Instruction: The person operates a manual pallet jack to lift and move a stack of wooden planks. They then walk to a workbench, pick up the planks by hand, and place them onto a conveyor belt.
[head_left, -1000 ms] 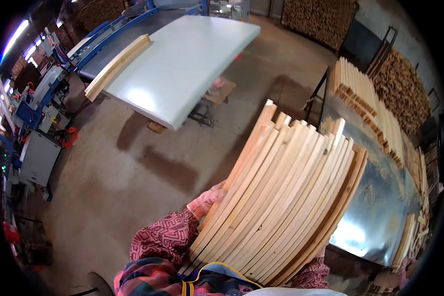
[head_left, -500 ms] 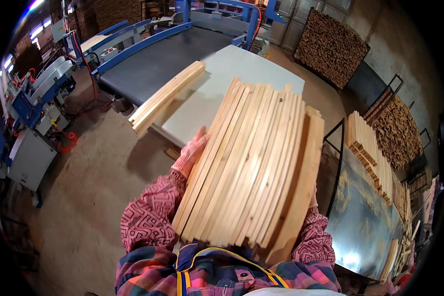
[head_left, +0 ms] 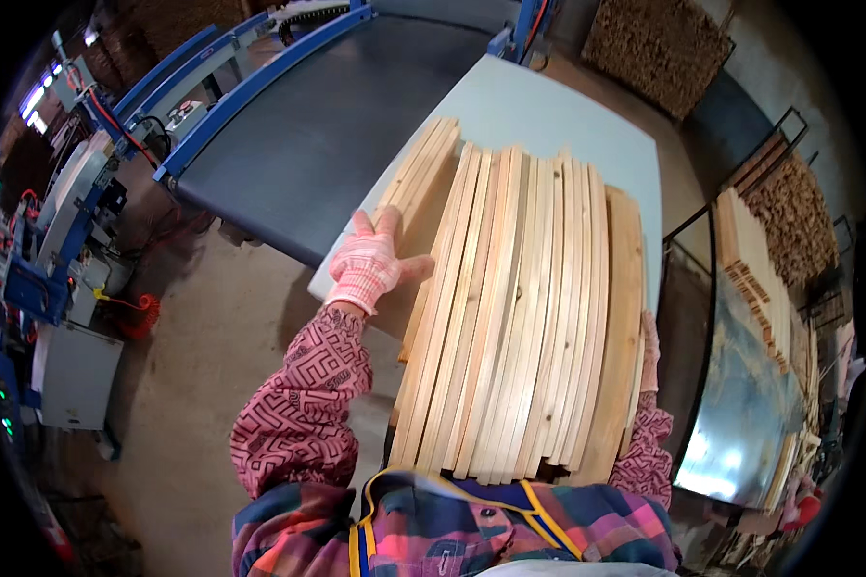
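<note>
Wooden slats (head_left: pixel 520 317), roughly fifteen, bundled; left hand (head_left: pixel 370 264) fingers spread flat against them; right hand (head_left: pixel 649 351) mostly hidden, grip unclear.

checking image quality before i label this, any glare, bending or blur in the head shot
Head view: strong fisheye, the blue machine frame and the pale table bow toward a black rim; bright glare on the shiny metal sheet at right and from lamps at far left; the wooden slats and the gloved left hand are sharp; the right hand is mostly hidden.
</note>
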A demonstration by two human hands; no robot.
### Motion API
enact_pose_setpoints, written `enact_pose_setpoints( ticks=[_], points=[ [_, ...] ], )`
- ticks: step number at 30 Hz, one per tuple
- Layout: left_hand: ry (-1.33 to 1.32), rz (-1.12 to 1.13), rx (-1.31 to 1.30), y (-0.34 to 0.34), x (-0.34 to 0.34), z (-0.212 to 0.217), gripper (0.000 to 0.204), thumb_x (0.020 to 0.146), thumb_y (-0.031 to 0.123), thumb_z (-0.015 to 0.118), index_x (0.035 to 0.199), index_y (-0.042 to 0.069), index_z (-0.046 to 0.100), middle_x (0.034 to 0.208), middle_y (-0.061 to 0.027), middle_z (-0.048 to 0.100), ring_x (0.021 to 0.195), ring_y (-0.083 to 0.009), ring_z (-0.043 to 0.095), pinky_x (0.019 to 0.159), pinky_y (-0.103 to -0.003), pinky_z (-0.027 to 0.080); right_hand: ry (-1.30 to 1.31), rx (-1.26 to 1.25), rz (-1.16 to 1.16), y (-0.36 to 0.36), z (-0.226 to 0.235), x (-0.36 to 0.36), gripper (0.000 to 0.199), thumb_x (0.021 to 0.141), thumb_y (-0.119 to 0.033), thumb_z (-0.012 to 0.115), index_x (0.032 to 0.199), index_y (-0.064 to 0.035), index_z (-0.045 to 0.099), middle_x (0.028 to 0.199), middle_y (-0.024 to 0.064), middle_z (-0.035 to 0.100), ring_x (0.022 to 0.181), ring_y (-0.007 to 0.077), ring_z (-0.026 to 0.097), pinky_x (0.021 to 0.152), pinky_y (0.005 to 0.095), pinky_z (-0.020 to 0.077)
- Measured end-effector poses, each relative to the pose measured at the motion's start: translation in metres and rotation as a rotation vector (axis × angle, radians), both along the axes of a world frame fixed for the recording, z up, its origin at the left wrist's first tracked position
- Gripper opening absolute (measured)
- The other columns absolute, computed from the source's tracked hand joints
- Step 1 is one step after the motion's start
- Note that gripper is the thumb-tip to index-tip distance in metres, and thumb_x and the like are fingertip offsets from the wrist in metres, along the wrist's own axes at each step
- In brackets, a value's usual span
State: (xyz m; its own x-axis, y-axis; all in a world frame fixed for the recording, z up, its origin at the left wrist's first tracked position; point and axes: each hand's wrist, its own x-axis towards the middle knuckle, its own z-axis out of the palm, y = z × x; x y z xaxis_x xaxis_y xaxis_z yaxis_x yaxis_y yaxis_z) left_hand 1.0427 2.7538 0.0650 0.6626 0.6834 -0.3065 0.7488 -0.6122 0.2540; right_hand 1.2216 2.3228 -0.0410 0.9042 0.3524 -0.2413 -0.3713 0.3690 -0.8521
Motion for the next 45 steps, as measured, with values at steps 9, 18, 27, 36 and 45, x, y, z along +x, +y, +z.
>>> enact_pose_setpoints(
  ticks=[9, 18, 27, 36, 45],
  points=[
    [0.003, -0.104, 0.003, 0.155, 0.022, -0.020, 0.066, 0.095, 0.056, 0.056, 0.149, 0.023, 0.040, 0.140, -0.0152, 0.052, 0.125, -0.0316, 0.057, 0.099, -0.044, 0.051, 0.052, -0.018, -0.007, 0.178, 0.019, 0.001, 0.061, 0.097, -0.048, 0.062, 0.141, -0.0070, 0.054, 0.130, 0.0097, 0.064, 0.112, 0.0225, 0.065, 0.095, 0.0354, 0.0557],
    [-0.029, -0.108, 0.072, 0.433, -0.011, -0.040, 0.068, 0.093, 0.057, 0.058, 0.148, 0.020, 0.044, 0.142, -0.0163, 0.054, 0.128, -0.0332, 0.056, 0.104, -0.042, 0.048, 0.057, 0.119, 0.021, 0.456, 0.046, -0.039, 0.062, 0.094, -0.049, 0.065, 0.138, -0.0064, 0.055, 0.124, 0.0117, 0.066, 0.109, 0.0249, 0.066, 0.093, 0.0383, 0.0564],
    [-0.684, -0.198, -0.194, 0.716, -0.069, -0.059, 0.048, 0.097, 0.045, 0.060, 0.124, 0.006, 0.068, 0.120, -0.0143, 0.069, 0.118, -0.0262, 0.060, 0.101, -0.034, 0.046, -0.274, -0.408, -0.188, 0.675, -0.106, -0.013, 0.051, 0.093, -0.043, 0.065, 0.126, -0.0045, 0.066, 0.118, 0.0087, 0.068, 0.101, 0.0247, 0.066, 0.088, 0.0367, 0.0533],
    [-1.089, 0.010, -1.153, 0.713, -0.086, -0.078, 0.064, 0.098, 0.015, 0.067, 0.152, -0.003, 0.037, 0.113, -0.0029, 0.062, 0.096, -0.0069, 0.060, 0.085, -0.021, 0.050, -0.961, -1.521, -0.076, 0.710, 0.007, -0.071, 0.040, 0.099, -0.042, 0.051, 0.125, -0.0152, 0.065, 0.131, 0.0100, 0.059, 0.116, 0.0344, 0.057, 0.097, 0.0413, 0.0470],
    [-1.039, -0.078, -1.094, 0.730, -0.080, -0.088, 0.052, 0.100, 0.016, 0.063, 0.146, 0.000, 0.048, 0.102, 0.0020, 0.059, 0.088, -0.0055, 0.055, 0.088, -0.020, 0.048, -0.733, -0.111, 0.107, 0.728, -0.027, -0.073, 0.046, 0.097, -0.023, 0.059, 0.136, 0.0014, 0.058, 0.145, 0.0139, 0.056, 0.137, 0.0221, 0.049, 0.113, 0.0307, 0.0362]
  ],
)
